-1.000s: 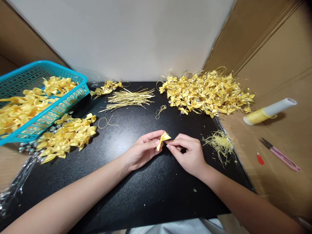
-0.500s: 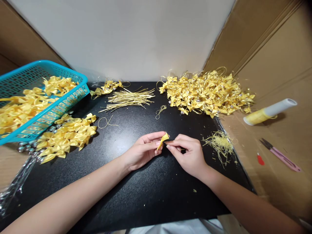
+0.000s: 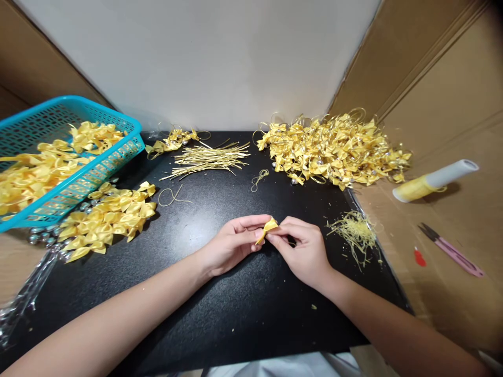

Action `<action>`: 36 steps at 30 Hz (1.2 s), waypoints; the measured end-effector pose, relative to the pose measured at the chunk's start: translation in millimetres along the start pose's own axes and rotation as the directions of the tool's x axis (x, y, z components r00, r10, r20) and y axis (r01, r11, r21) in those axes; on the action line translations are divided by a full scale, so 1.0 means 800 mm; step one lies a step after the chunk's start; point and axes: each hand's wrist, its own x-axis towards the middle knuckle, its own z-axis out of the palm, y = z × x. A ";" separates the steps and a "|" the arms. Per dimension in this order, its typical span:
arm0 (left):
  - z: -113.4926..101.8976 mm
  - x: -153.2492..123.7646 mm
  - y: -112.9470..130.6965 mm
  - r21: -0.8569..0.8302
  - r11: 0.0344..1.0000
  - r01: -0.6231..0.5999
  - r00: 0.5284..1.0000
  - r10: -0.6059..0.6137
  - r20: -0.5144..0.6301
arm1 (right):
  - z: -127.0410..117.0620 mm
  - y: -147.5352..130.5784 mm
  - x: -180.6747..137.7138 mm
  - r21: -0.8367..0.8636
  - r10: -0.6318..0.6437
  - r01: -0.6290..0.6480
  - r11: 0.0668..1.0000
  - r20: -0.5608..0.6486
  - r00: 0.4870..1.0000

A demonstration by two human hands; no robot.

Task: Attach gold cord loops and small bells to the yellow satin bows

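A small yellow ribbon bow (image 3: pixel 268 229) is pinched between both my hands over the middle of the black table (image 3: pixel 220 309). My left hand (image 3: pixel 231 244) grips it from the left with thumb and fingers closed. My right hand (image 3: pixel 304 250) pinches its right side, fingers curled. A pile of plain yellow bows (image 3: pixel 110 217) lies to the left. A large heap of finished bows with gold loops and beads (image 3: pixel 334 149) lies at the back right. A bundle of gold cords (image 3: pixel 208 157) lies at the back centre.
A teal plastic basket (image 3: pixel 84 175) of yellow ribbon sits tilted at the left. Thread clippings (image 3: pixel 353 233), a yellow thread spool (image 3: pixel 434 180), pink snips (image 3: pixel 451 250) and a red cap (image 3: pixel 419 256) lie right. Silver beads (image 3: pixel 39 238) and a clear bag (image 3: pixel 23 301) sit at the left edge. Cardboard walls stand around.
My hands have drawn slightly closer together and the bow has turned a little between my fingers. Everything else on the table is unchanged.
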 end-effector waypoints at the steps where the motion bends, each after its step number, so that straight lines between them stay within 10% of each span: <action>1: 0.001 0.000 0.000 0.003 1.000 -0.007 1.000 0.007 -0.001 | 0.001 0.000 0.000 0.001 0.011 -0.011 1.000 0.000 1.000; 19: -0.006 -0.004 -0.008 0.429 0.872 -0.236 0.967 0.252 0.020 | -0.019 -0.003 0.006 -0.358 -0.232 0.209 0.910 -0.020 0.973; 29: -0.004 -0.005 -0.010 0.572 0.774 -0.270 0.957 0.279 0.075 | -0.012 -0.003 0.008 -0.272 -0.217 0.226 0.935 0.063 0.974; 36: 0.002 -0.007 -0.008 0.779 0.536 -0.325 0.921 0.368 0.131 | -0.031 -0.015 0.013 0.211 -0.061 0.071 0.975 -0.057 0.997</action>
